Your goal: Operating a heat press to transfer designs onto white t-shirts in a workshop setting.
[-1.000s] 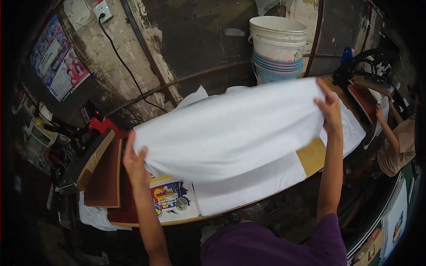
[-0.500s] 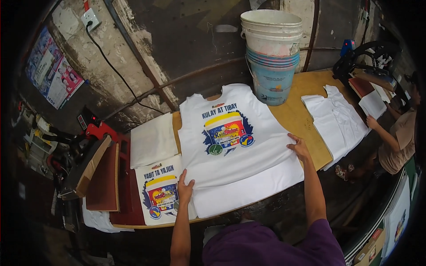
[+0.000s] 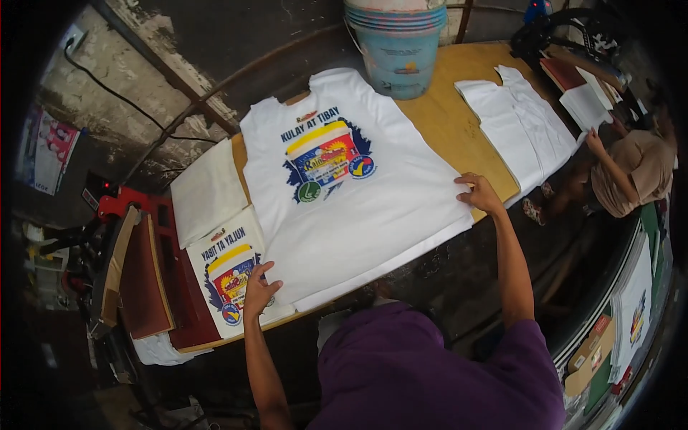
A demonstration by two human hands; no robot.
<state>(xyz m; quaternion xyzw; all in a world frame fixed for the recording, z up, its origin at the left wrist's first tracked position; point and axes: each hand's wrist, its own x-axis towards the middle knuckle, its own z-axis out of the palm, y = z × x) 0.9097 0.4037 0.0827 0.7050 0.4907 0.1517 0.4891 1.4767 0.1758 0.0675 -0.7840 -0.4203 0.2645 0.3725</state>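
Observation:
A white T-shirt [image 3: 319, 226] lies spread on the table, its chest printed with a paint bucket picture in yellow, red and blue. Beside its lower left edge is my left hand [image 3: 259, 292], open, with thumb and forefinger apart. At the lower right edge, my right hand [image 3: 481, 195] has its fingers bent onto the cloth and seems to grip it; part of the grip is hidden. Under the T-shirt, more white cloth [image 3: 423, 235] shows as a strip along the front. A printed sheet [image 3: 223, 276] with the same picture mirrored lies by my left hand.
Blank off-white sheets [image 3: 208, 190] and a red heat press [image 3: 147, 272] stand left. Stacked buckets [image 3: 401, 57] rise behind the T-shirt. Folded white shirts [image 3: 512, 132] lie right on the yellow tabletop [image 3: 466, 132]; beyond, a person [image 3: 631, 172] handles a sheet at another press.
The view has shifted, so the table sits higher and further left. The T-shirt's lower edge has come down toward me, covering most of the white cloth beneath. My hands have spread further apart.

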